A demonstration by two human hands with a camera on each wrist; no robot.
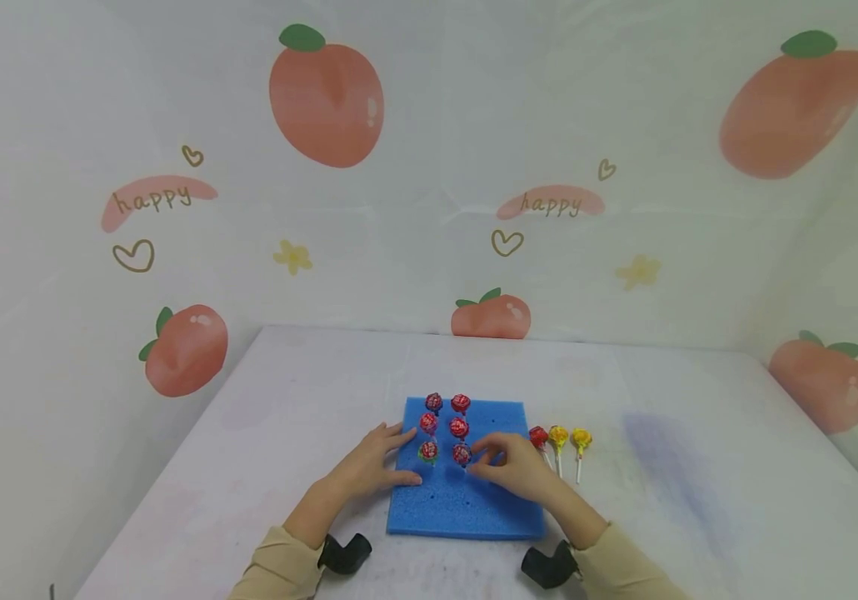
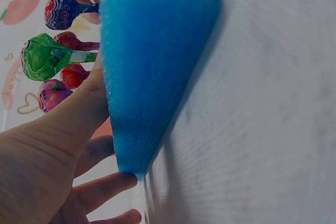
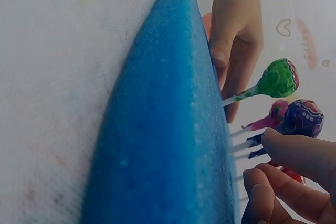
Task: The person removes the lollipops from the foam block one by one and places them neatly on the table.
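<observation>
Several wrapped lollipops stand upright on their sticks in two columns in a blue foam board (image 1: 466,517). My right hand (image 1: 511,467) is at the nearest lollipop of the right column, a dark blue one (image 1: 462,454). In the right wrist view its thumb (image 3: 294,153) and bent forefinger are apart, close to that blue lollipop (image 3: 304,119); whether they touch it I cannot tell. My left hand (image 1: 369,462) rests at the board's left edge with fingers spread, near a green lollipop (image 1: 428,452). In the left wrist view, fingertips touch the foam (image 2: 152,66).
A red lollipop (image 1: 538,437) and two yellow lollipops (image 1: 559,436) (image 1: 582,439) lie on the white table covering (image 1: 309,367) right of the board. Small holes show in the board's near part. A printed curtain (image 1: 429,167) hangs behind the table.
</observation>
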